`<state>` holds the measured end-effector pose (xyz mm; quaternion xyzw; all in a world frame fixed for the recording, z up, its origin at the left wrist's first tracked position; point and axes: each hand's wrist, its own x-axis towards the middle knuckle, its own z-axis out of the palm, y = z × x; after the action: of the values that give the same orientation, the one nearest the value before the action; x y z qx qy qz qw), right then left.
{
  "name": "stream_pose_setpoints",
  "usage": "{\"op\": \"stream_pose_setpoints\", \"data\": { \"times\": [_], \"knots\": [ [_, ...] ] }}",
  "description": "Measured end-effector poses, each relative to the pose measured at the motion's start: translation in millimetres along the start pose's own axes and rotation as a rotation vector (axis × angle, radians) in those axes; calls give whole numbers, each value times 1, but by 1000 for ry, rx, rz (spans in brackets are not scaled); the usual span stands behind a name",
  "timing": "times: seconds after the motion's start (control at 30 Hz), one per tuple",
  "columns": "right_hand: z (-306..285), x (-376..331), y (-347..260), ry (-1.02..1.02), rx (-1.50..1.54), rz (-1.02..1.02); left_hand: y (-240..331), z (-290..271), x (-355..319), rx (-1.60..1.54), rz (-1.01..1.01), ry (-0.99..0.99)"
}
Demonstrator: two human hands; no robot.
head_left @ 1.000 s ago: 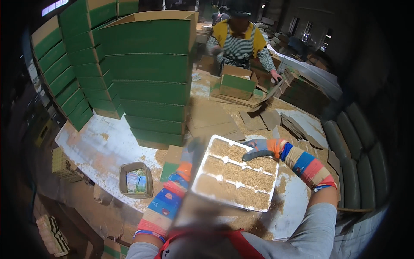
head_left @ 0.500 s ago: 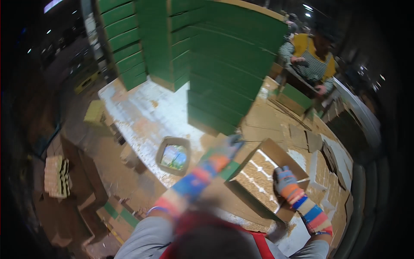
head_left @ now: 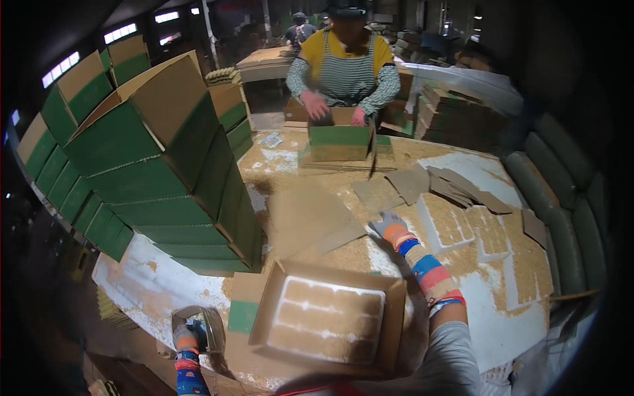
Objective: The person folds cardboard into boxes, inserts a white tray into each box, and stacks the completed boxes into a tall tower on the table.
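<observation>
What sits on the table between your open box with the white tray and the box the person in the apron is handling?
In the head view, between the open box and the far box lies a flat cardboard sheet on the sawdust-strewn table.

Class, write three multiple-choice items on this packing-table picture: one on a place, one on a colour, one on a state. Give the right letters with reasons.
1. Where is the person's right hand?
A. On the sawdust-strewn table beside a flat cardboard sheet
B. Inside the open box
C. On the green stack

2. What colour are the sides of the stacked boxes?
A. Red
B. Green
C. White

3. What state is the open box near the person in?
A. Shut and taped
B. Crushed flat
C. Open, with a white tray inside

Answers: 1 A, the gloved hand rests by the sheet; 2 B, the stack's sides are green; 3 C, the tray shows inside the open box.
</observation>
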<state>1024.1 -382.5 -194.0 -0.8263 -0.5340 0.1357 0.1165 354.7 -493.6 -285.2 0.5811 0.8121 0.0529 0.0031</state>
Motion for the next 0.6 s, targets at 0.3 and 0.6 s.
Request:
{"op": "stream_pose_setpoints", "data": {
  "times": [0.3,0.6],
  "knots": [
    [127,51,-20,-363,1318,351,-16,-34,-20,-300,-51,174],
    [-60,-5,175,312,424,168,180,-193,-34,-1211,280,278]
  ]
}}
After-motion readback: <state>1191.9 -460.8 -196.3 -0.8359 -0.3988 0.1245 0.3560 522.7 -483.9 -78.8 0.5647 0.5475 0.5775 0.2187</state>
